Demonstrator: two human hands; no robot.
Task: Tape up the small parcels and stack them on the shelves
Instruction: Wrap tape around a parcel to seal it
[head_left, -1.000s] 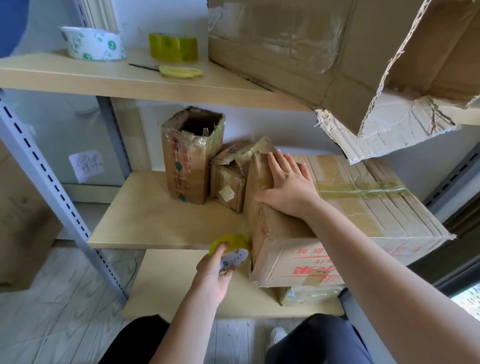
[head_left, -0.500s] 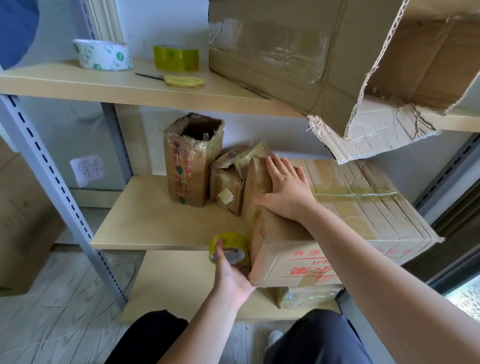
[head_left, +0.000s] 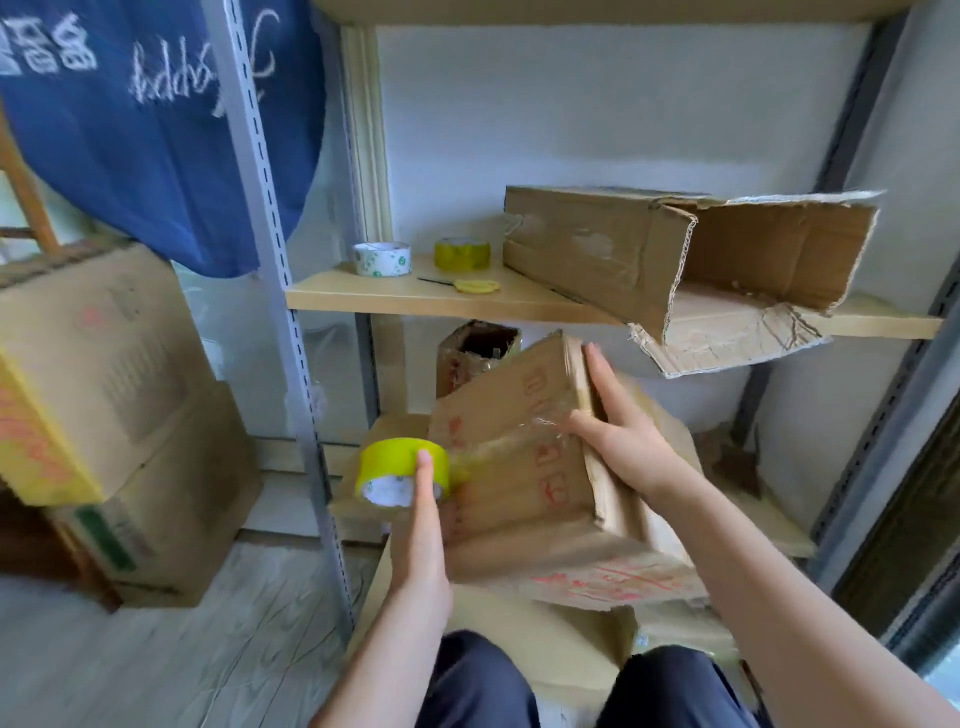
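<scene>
Against metal shelving, your right hand (head_left: 618, 441), fingers straight, is pressing tape onto the tilted parcel (head_left: 524, 452) while your left hand (head_left: 423, 525) is gripping the yellow roll (head_left: 400, 467) just left of it.

The left hand (head_left: 421, 540) holds a yellow tape roll (head_left: 402, 470), its strip stretched onto a tilted cardboard box (head_left: 519, 457) that the right hand (head_left: 618, 436) steadies.
</scene>
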